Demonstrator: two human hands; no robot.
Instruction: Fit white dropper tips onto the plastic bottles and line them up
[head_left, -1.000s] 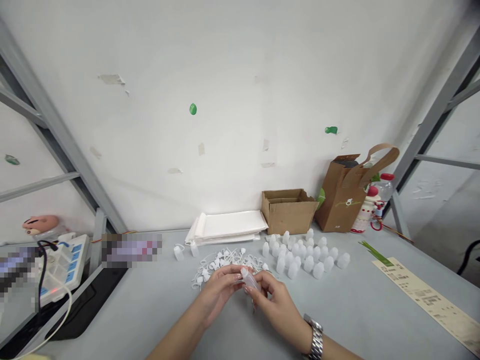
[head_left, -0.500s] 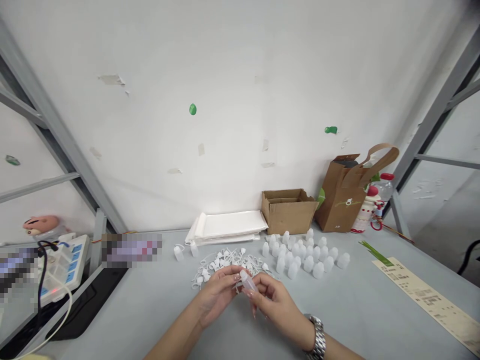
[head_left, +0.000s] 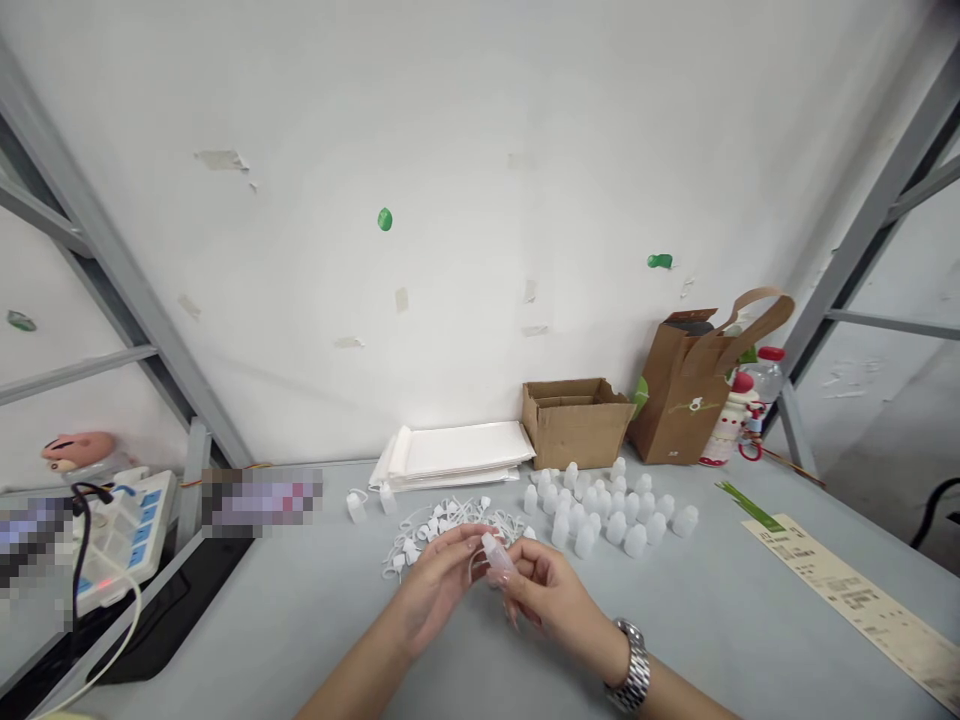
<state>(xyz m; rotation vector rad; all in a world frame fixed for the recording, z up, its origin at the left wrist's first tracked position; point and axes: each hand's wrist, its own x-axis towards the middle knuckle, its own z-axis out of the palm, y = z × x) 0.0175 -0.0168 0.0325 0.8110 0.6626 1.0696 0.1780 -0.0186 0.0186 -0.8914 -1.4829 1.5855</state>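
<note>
Right hand (head_left: 559, 597) pinches a tilted bottle (head_left: 496, 552); left hand (head_left: 433, 592) curls half-open beside it, whether gripping anything I can't tell

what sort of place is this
Probably a workbench in a small workshop, though the room's wider use can't be told: a grey table bears many small translucent bottles near a heap of white corded pieces, before a tape-marked wall.

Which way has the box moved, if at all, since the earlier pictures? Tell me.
No: against the right-hand green patch on the wall, the box has not shifted.
</note>
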